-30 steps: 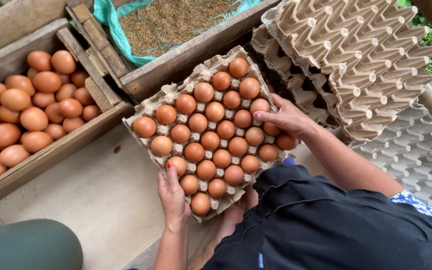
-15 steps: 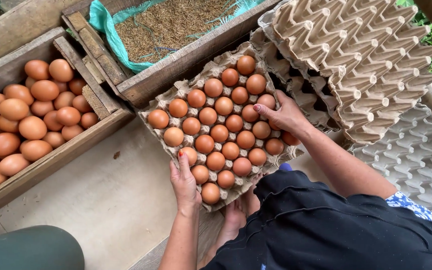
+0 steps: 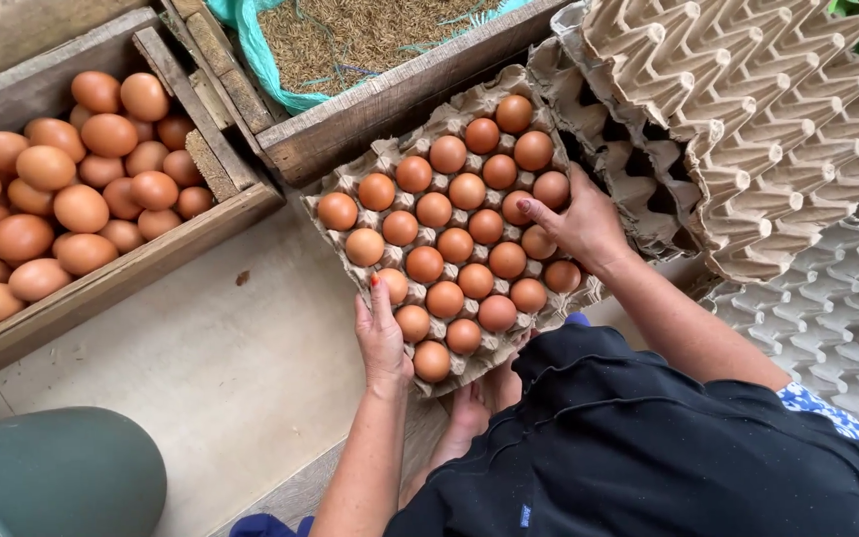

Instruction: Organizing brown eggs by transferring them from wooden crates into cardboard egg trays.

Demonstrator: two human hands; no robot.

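A grey cardboard egg tray full of brown eggs sits in front of me, tilted diagonally. My left hand grips the tray's near-left edge, fingers on its rim. My right hand holds the tray's right side, thumb lying over the eggs there. Both hands carry the tray between them, beside a wooden crate edge.
A wooden box on the left holds several loose brown eggs. Behind it, a crate with rice husk on green netting. Stacks of empty egg trays stand at right. A dark green rounded container is at bottom left.
The egg tray has moved a little up and right in view with both hands still on it. My left hand slid along the near edge.
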